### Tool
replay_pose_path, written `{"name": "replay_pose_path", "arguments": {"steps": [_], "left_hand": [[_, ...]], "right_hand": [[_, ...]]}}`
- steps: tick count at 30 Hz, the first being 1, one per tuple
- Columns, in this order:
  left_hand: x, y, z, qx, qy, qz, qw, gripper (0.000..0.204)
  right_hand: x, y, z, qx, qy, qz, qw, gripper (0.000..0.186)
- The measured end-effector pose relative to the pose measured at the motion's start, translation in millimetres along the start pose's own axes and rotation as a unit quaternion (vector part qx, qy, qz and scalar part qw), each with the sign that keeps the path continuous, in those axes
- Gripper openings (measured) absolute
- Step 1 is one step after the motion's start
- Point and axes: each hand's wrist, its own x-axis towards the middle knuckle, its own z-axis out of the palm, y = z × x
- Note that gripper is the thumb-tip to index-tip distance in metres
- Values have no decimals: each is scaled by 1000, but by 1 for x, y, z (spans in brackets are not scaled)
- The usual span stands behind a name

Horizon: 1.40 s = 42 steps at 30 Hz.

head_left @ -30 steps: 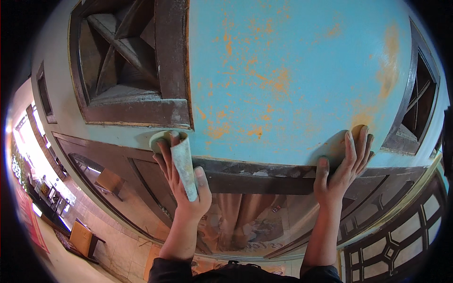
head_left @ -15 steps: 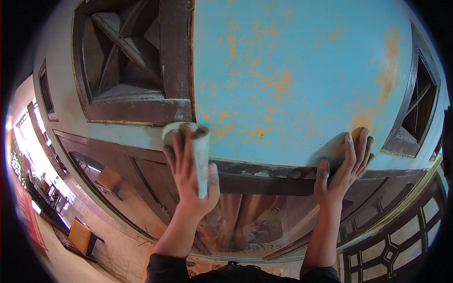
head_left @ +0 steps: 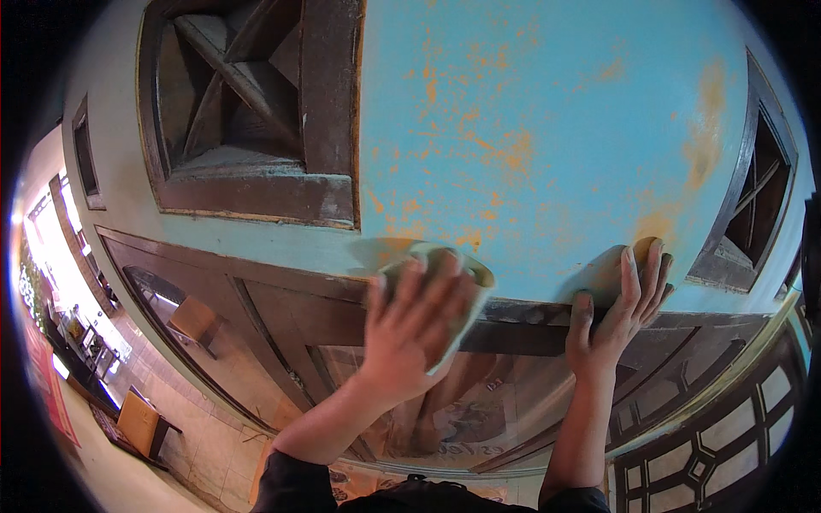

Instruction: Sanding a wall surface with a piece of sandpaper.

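My left hand (head_left: 400, 340) presses a curled, pale green sheet of sandpaper (head_left: 469, 309) against the lower edge of the blue wall (head_left: 564, 205), just above the dark wooden rail. The fingers lie over the sheet, slightly blurred, and its right side rolls up beside them. Orange patches show through the blue paint above this hand. Farther right, my right hand (head_left: 609, 321) leans on the wall's lower edge with fingers stretched upward and thumb apart; nothing shows in it.
A dark wooden vent frame (head_left: 333, 128) with crossed slats is set in the wall at left, another vent frame (head_left: 744, 188) at right. Below runs a dark rail (head_left: 530, 333) over glass panes. A brown chair (head_left: 141, 423) stands on the tiled floor at lower left.
My left hand has slid right along the wall's lower edge with the sandpaper, from below the left vent frame to under the orange patches. My right hand stays almost where it was.
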Motion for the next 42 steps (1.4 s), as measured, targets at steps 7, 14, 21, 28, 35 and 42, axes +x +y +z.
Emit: {"name": "replay_pose_path", "arguments": {"steps": [7, 14, 21, 28, 35, 42], "left_hand": [[-6, 4, 5, 14, -29, 28, 999, 58], [-4, 2, 3, 24, -33, 54, 998, 57], [-8, 1, -3, 0, -33, 7, 999, 59], [2, 14, 7, -2, 1, 8, 1000, 56], [21, -4, 3, -47, 86, 6, 995, 62], [18, -1, 8, -30, 88, 7, 996, 60]], "right_hand": [[-1, -2, -3, -1, -17, 2, 1000, 56], [-5, 0, -3, 6, -26, 0, 1000, 59], [-5, -3, -3, 7, -26, 5, 1000, 59], [-6, -3, -2, 11, -24, 4, 1000, 58], [-11, 2, -2, 3, -29, 9, 1000, 58], [-12, 3, -1, 11, -25, 2, 1000, 59]]}}
